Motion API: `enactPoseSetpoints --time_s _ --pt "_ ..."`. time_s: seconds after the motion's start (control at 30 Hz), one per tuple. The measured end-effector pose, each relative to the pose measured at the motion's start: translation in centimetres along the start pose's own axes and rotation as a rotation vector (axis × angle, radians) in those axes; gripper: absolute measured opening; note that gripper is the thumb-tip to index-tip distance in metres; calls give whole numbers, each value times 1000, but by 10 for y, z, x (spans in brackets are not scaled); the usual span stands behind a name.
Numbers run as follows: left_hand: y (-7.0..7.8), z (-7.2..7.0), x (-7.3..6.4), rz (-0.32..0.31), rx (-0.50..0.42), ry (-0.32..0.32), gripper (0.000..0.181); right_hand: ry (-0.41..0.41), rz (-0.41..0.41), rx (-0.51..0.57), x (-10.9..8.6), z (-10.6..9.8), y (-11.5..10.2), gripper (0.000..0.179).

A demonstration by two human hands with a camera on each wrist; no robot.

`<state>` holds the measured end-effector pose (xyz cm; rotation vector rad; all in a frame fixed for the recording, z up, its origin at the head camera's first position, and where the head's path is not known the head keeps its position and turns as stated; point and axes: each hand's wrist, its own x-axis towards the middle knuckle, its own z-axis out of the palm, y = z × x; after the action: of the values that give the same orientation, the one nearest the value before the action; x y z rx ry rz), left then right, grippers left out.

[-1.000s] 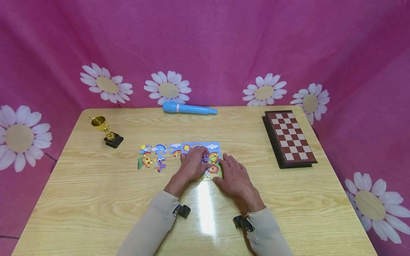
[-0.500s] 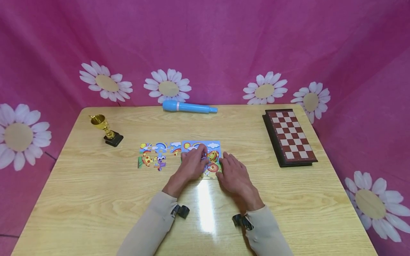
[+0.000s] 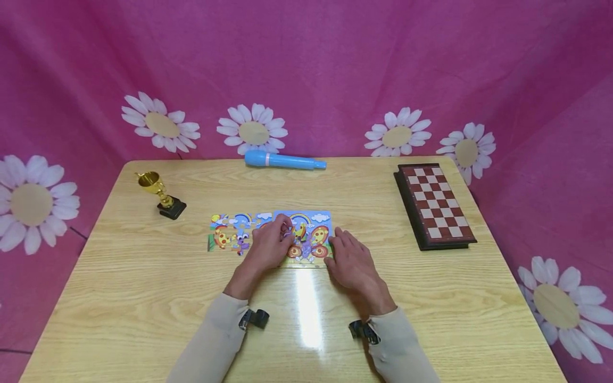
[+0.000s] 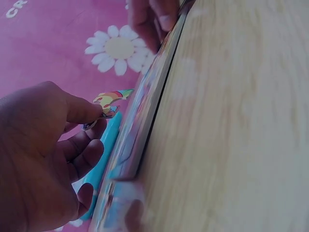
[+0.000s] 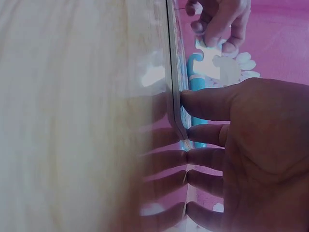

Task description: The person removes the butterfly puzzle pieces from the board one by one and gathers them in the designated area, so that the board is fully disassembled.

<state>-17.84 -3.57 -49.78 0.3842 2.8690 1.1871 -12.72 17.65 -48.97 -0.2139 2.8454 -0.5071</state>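
A jigsaw puzzle piece (image 4: 108, 102) with yellow, red and green print is pinched between the thumb and fingers of my left hand (image 3: 267, 243). It is lifted above the puzzle board (image 3: 320, 218), and its pale back (image 5: 211, 62) faces the right wrist camera. The board shows a butterfly under a rainbow and lies flat on the table. Against the board's right edge rests my right hand (image 3: 353, 261), thumb and fingers extended. Loose puzzle pieces (image 3: 222, 238) lie left of the board; my left hand hides some of that area.
A gold trophy cup (image 3: 164, 197) on a black base stands at the left. Along the back edge lies a blue microphone-shaped toy (image 3: 287, 161). A folded chessboard box (image 3: 437, 206) sits at the right of the wooden table (image 3: 306, 183). Pink flowered cloth hangs behind.
My left hand has lifted and shifted left with the puzzle piece, uncovering the butterfly in the middle of the board. The right hand stays at the board's edge.
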Motion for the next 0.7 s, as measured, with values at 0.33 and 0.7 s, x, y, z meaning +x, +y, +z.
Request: enactPoseSetpoints --time_s 0.33,0.7 --pt "-22 -23 -9 -82 -21 6 19 8 -16 -14 0 -1 0 52" --pt "-42 -40 -17 -117 86 6 23 -3 1 -15 1 0 1 52"
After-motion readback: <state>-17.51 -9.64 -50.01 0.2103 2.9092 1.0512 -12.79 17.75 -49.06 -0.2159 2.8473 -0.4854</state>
